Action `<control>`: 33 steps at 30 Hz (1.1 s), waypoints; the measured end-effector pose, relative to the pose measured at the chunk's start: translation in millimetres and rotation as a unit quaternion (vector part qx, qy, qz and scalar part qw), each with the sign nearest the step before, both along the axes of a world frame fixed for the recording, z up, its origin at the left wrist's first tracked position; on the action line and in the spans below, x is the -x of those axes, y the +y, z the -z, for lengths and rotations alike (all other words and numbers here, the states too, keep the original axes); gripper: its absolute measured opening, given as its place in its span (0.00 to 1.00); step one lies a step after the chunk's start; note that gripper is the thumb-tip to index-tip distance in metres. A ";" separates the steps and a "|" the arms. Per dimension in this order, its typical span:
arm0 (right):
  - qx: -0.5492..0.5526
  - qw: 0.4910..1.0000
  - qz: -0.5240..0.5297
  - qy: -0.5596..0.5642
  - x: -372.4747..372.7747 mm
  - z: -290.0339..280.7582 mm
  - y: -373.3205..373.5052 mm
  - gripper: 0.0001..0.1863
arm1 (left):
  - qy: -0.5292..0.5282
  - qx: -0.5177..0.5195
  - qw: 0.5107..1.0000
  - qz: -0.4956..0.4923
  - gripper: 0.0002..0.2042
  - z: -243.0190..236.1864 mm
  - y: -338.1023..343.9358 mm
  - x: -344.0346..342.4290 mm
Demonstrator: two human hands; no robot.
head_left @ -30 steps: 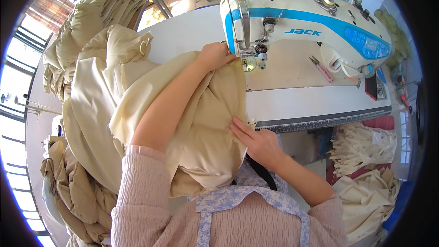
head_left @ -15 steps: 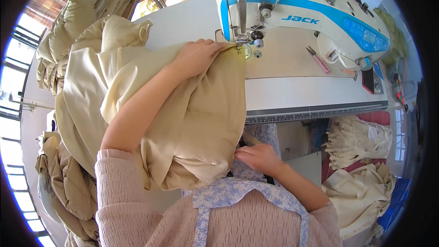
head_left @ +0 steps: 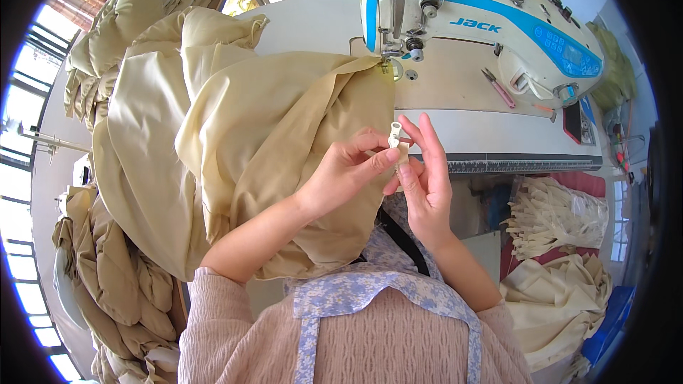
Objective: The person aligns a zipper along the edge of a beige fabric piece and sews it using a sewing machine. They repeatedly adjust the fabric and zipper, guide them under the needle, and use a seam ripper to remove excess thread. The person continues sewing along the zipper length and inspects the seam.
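A cream zipper end with a pale slider [head_left: 395, 134] is raised between my hands, over the front edge of the sewing table. Thumb and forefinger of my left hand [head_left: 348, 171] pinch it from one side. My right hand [head_left: 425, 181] grips the zipper tape lower down with the thumb against the fingers, while other fingers point upward. Below and left of them, the beige garment [head_left: 284, 121] spreads over the table and hangs toward my lap. Its far corner lies under the presser foot [head_left: 386, 67] of the white and blue sewing machine [head_left: 484, 14].
Pink-handled thread snips [head_left: 499, 89] and a phone [head_left: 573, 124] lie right of the needle. A ruler strip [head_left: 512, 165] runs along the table edge. Bundled cream strips [head_left: 548, 217] and folded cream cloth [head_left: 555, 306] sit lower right. Padded beige garments [head_left: 117, 270] hang at left.
My left hand has left the garment near the presser foot, and my right hand has come up from below the table edge. Both now hold the zipper end between them.
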State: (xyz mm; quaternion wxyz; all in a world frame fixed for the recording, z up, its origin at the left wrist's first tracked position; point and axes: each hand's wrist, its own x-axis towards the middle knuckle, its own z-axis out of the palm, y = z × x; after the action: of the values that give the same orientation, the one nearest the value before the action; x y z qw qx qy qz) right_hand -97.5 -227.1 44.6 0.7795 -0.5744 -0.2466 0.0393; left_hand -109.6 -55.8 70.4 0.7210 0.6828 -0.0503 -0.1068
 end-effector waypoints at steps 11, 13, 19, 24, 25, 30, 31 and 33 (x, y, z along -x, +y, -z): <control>0.095 0.990 0.023 0.098 -11.9 12.8 -9.2 0.07 | -0.096 -0.048 0.989 -0.104 0.22 -4.4 11.9 -9.4; 0.104 0.991 0.024 0.081 -12.0 12.8 -8.4 0.07 | -0.154 -0.149 0.971 -0.102 0.20 -14.0 19.3 -12.3; 0.067 0.992 0.068 0.082 -10.1 11.3 10.3 0.10 | -0.123 -0.317 0.940 -0.005 0.10 -32.4 25.9 -23.1; 0.199 0.977 0.046 0.067 -13.9 17.2 13.0 0.11 | -0.041 -0.255 0.966 0.018 0.08 -33.5 19.8 -29.9; 0.239 0.967 0.067 0.049 -13.8 19.8 13.1 0.11 | -0.035 -0.250 0.967 0.019 0.08 -33.0 20.5 -30.6; 0.158 0.985 0.064 0.006 -9.4 36.2 21.0 0.12 | -0.015 -0.241 0.970 0.026 0.09 -22.7 24.5 -30.3; 0.162 0.985 0.064 0.017 -9.1 39.2 22.0 0.12 | -0.014 -0.234 0.972 0.021 0.09 -19.0 23.5 -29.4; 0.161 0.984 0.069 0.018 -7.9 44.2 21.3 0.11 | -0.020 -0.222 0.975 0.006 0.09 -12.8 21.2 -28.5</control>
State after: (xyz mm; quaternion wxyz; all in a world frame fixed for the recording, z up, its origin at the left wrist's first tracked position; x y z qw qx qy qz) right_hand -89.6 -205.8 0.4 0.6818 -0.7076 -0.1824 0.0352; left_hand -81.1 -34.6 83.2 0.5499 0.8273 -0.0435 -0.1061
